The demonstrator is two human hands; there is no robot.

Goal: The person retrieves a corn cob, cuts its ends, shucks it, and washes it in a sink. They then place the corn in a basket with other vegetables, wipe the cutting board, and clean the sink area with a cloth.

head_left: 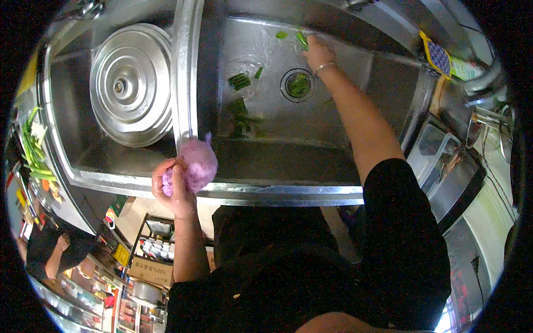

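Observation:
My left hand (175, 187) grips a bunched purple cloth (198, 164) over the near end of the divider between two steel sink basins. At the far side of the right basin (283, 154), my right hand (320, 54) reaches down to a piece of green vegetable leaf (302, 41); its fingertips touch or nearly touch it, and its grip cannot be made out. Another green scrap (282, 35) lies just left of it. More cut green pieces (239, 82) rest in the basin's left part, and leafy bits (299, 85) sit in the drain strainer.
A round steel lid (133, 85) fills much of the left basin. Green onions (35, 145) lie on the counter at far left, near a co-worker's arm (56, 256). Plastic containers (437, 158) stand right of the sink, below a yellow-edged sponge or cloth (436, 56). A cardboard box (150, 270) sits behind.

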